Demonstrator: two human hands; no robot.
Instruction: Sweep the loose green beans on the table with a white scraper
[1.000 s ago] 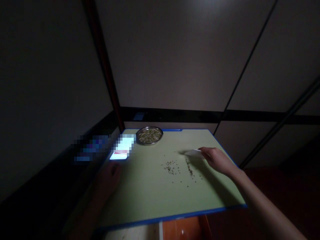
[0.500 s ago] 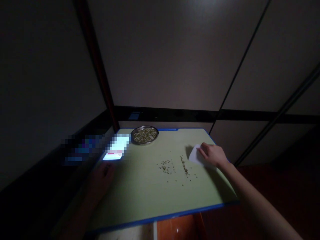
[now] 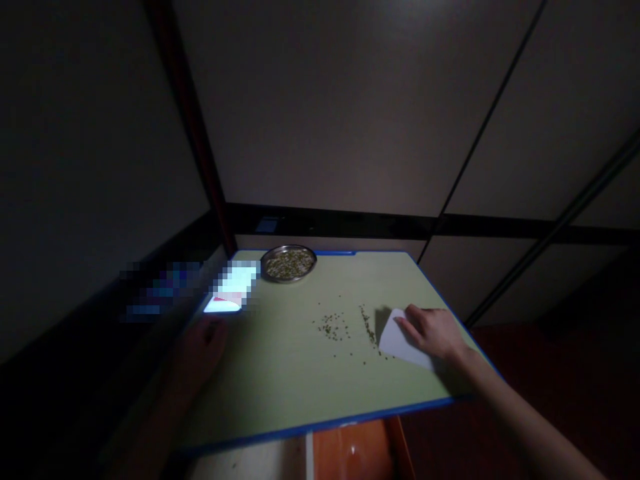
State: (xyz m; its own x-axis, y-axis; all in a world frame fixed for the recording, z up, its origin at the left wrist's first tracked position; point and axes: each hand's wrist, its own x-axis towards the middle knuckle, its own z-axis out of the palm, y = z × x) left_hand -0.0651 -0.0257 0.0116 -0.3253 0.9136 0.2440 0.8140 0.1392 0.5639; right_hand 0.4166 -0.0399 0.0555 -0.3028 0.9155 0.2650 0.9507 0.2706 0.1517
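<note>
Card point(image 3: 398, 341) nearer tbl point(image 3: 280, 373) front vs b4, wht, thin, in R grip point(image 3: 434, 331)

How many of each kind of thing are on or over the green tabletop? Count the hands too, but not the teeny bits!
White sheet: 1
Round metal dish: 1
Glowing screen: 1
Hands: 2 (left hand, right hand)
Total: 5

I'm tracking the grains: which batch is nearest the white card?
The narrow line, left of the card; the loose cluster lies farther left, the batch in the dish farthest.
</note>
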